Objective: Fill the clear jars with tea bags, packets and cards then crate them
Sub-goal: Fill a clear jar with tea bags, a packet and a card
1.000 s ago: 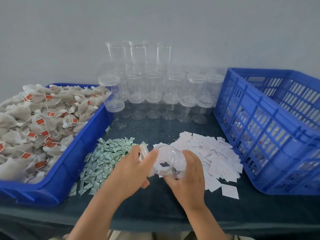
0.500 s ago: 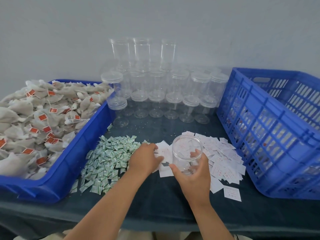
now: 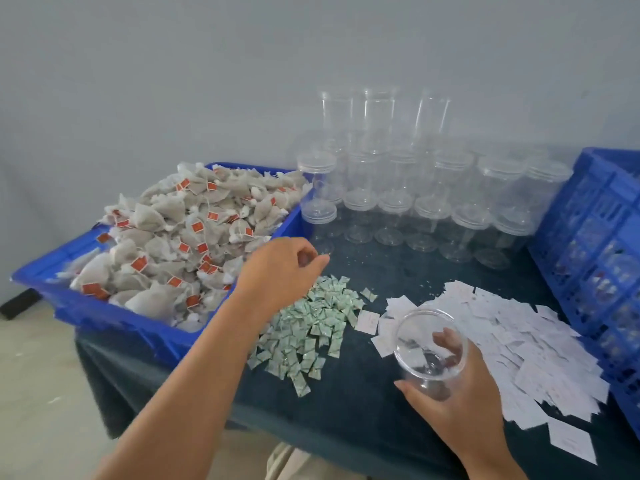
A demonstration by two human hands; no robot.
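Observation:
My right hand (image 3: 460, 407) grips an open, lidless clear jar (image 3: 414, 329) above the table's front, beside the white cards (image 3: 509, 337). The jar looks empty. My left hand (image 3: 277, 275) hovers over the far edge of the green packets (image 3: 311, 327), next to the blue tray's (image 3: 114, 317) heap of tea bags (image 3: 180, 237). Its fingers are loosely curled and I see nothing in them.
Rows of lidded clear jars (image 3: 415, 206), some stacked, stand at the back against the wall. A tall blue slatted crate (image 3: 595, 244) fills the right side. A dark cloth (image 3: 346, 403) covers the table.
The lid came off the jar and left my left hand, which then moved left and back toward the tea bags. My right hand turned the jar upright. My view swung left.

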